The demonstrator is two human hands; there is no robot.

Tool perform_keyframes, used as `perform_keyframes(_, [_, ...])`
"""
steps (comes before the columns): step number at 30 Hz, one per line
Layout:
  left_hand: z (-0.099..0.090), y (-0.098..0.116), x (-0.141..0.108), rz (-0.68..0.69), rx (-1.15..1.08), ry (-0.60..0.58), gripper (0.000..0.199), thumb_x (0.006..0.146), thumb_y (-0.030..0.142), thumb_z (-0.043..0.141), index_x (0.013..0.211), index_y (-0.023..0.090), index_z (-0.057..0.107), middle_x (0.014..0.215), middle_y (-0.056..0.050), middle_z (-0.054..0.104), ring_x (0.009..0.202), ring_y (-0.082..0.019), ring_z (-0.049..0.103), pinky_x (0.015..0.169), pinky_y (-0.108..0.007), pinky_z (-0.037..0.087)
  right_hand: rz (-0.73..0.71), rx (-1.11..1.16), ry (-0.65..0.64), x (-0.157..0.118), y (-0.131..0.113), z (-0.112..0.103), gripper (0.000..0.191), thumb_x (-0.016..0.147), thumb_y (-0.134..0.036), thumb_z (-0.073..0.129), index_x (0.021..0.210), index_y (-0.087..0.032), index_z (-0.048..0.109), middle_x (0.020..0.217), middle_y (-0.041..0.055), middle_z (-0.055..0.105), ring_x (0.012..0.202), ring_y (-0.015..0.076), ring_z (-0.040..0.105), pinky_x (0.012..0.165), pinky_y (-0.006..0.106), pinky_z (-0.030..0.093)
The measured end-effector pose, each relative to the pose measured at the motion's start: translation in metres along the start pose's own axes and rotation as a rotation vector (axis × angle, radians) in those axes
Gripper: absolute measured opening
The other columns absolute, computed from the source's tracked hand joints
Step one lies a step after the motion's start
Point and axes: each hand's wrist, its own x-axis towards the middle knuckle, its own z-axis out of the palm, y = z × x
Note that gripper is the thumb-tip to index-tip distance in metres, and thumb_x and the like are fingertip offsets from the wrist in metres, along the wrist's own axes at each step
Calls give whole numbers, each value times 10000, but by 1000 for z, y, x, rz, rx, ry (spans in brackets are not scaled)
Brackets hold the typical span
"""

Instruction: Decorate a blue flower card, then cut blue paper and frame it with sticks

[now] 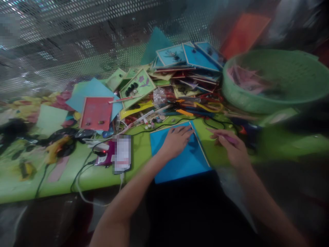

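Observation:
A blue board (177, 164) lies at the near edge of the green table, with thin pale strips along its top and right edges. My left hand (177, 140) rests palm down on the board's upper part. Its fingers lie stretched toward the upper right corner, close to the right-hand strip. Just right of the board, my right hand (233, 147) is closed around a slim purple pen-like tool (230, 139). A thin point sticks out to the left of the fingers, but blur hides the tool's exact kind.
Behind the board are decorated framed cards (138, 87), pens and scissors (210, 107). A green basket (277, 103) stands at right. Left are a phone (122, 154), a purple power strip (109, 152) with cables and a yellow glue gun (55, 150). A red board (96, 113) lies beyond.

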Motion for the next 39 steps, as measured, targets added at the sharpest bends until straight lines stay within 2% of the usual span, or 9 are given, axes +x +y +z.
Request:
perform_keyframes(5, [0,0,1,-12,-16,-3,438,1097,259,419,1518,291,534,1655,-9,476,1444,-254,490,1125,-481,434,-3,-69,-30,12,-11,4,218,946,-432,716,1040,-266,822,1110,72,799,869,200,705,734,319,598])
perform_keyframes(10, [8,-2,1,4,-13,44,424,1079,225,445,1480,283,571,1621,-25,522,1434,-244,491,1125,-467,406,-5,-66,-45,44,-24,22,209,894,-432,760,978,-243,789,971,53,799,767,180,704,733,323,602])
perform_keyframes(14, [12,-2,0,11,-8,84,436,1101,254,403,1512,288,543,1597,-28,550,1419,-236,498,1100,-453,406,-5,-99,-68,70,-21,38,285,849,-490,778,912,-214,744,922,64,799,694,177,689,677,327,599])
perform_keyframes(17, [13,0,0,14,15,102,437,1102,252,391,1510,288,543,1614,-18,530,1409,-235,501,1083,-442,415,-17,-142,-86,81,-15,45,295,854,-498,758,897,-210,719,869,62,789,707,187,695,661,320,591])
perform_keyframes(29, [18,3,-1,22,83,139,376,1080,237,436,1417,238,603,1605,-64,533,1399,-265,505,1048,-454,441,-27,-250,-121,90,-7,48,262,878,-477,702,895,-215,693,826,56,772,709,202,712,658,318,563])
perform_keyframes(39, [21,4,0,13,91,152,377,1081,234,437,1421,243,599,1606,-39,537,1398,-256,504,1043,-469,458,-19,-252,-138,90,-7,48,328,876,-534,717,902,-208,693,826,47,752,699,187,710,657,308,568])
